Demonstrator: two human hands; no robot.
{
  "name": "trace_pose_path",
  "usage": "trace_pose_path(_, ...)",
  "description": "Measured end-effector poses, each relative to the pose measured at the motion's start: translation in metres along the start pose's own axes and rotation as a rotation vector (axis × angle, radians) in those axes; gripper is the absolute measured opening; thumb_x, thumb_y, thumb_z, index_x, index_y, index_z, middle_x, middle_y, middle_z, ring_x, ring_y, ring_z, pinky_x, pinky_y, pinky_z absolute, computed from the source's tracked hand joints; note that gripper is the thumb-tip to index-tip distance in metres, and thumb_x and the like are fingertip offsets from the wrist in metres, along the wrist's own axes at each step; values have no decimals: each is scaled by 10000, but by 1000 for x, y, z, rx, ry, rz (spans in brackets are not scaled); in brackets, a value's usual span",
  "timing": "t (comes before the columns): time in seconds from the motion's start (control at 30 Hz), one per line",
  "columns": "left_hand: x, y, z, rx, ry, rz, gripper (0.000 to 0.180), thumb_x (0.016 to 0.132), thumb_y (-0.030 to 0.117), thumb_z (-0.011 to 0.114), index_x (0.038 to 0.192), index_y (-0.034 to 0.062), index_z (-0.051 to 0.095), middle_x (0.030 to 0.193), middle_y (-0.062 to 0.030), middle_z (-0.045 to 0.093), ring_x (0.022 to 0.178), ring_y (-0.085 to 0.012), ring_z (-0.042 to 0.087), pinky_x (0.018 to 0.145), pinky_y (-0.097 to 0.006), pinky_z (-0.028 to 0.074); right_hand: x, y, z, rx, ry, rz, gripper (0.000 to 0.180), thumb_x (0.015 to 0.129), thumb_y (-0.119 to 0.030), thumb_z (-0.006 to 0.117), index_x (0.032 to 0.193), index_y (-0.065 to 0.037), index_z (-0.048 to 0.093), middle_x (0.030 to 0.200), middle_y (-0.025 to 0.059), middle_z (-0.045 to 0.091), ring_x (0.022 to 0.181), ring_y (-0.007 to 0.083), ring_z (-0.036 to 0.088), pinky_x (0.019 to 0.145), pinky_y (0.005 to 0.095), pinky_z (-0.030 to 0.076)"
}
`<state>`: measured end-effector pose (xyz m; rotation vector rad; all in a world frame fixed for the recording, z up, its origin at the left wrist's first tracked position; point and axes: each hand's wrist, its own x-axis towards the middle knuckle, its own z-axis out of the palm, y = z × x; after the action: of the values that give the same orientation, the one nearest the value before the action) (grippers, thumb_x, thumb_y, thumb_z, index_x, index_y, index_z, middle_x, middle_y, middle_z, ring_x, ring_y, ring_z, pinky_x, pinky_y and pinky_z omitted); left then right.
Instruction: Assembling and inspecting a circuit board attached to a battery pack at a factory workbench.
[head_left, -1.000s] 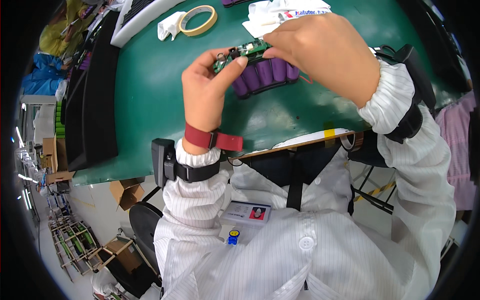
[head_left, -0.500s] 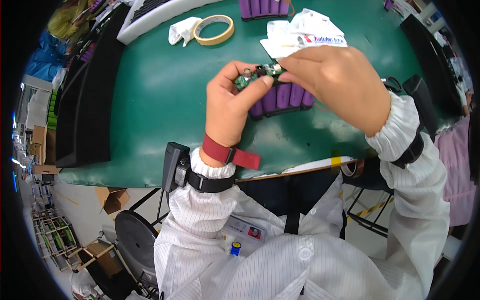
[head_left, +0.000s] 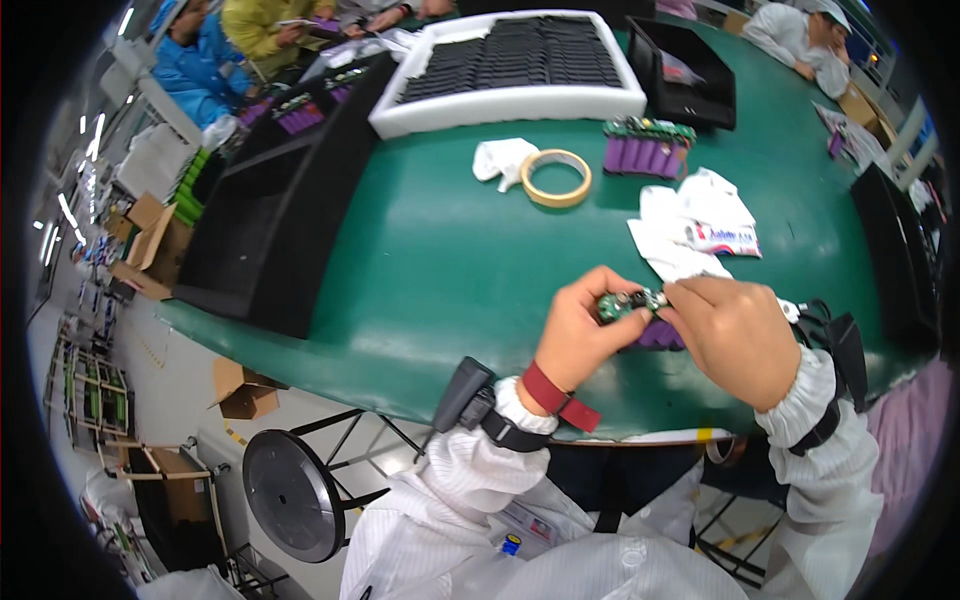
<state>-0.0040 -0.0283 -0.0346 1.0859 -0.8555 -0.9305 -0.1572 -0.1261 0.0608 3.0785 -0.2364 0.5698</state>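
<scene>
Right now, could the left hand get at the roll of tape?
Probably yes: the roll of tape lies ahead of the left hand, with green tabletop between them. But the hand is holding a green circuit board, which it would likely need to release.

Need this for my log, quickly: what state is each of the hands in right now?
Left hand: closed, holding the green circuit board.
Right hand: pinched closed at the board's right end; what it grips cannot be told.
</scene>
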Motion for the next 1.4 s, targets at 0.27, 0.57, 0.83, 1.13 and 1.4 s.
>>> trace_pose_path(0.27,1,-4,-3,-7,-59,-10,200,823,-16,706,999,-16,612,970,-37,666,870,-78,615,769,-227,503,3,1,-9,-13,-109,-44,134,814,-108,682,834,-3,601,681,105,622,597,261,661,522,358,527)
trace_pose_path(0.57,1,0,-7,237,-24,102,193,791,-18,722,975,-37,667,993,-63,588,905,-107,573,817,-263,468,2,0,-7,-80,-132,-93,123,768,-73,640,844,16,606,730,113,617,649,247,678,540,342,539)
trace_pose_path(0.83,0,-4,-4,32,-30,-32,230,843,-28,694,1060,-29,619,1004,-46,628,907,-81,593,798,-237,497,-2,0,-2,-114,-80,-88,219,764,-59,641,948,59,637,768,108,627,693,240,678,570,332,542)
trace_pose_path(1.13,1,-5,-6,66,-45,-7,218,843,-26,692,1046,-28,614,998,-43,646,893,-71,592,786,-231,496,-5,-1,3,-109,35,-74,193,782,-60,652,943,47,650,737,88,614,664,234,664,571,337,530)
trace_pose_path(1.4,0,-8,-6,84,-57,46,212,825,-31,693,1027,-26,626,969,-35,641,877,-72,583,790,-232,482,-6,-5,1,-100,40,-43,105,781,-95,666,825,-10,624,697,66,589,645,220,656,580,347,524)
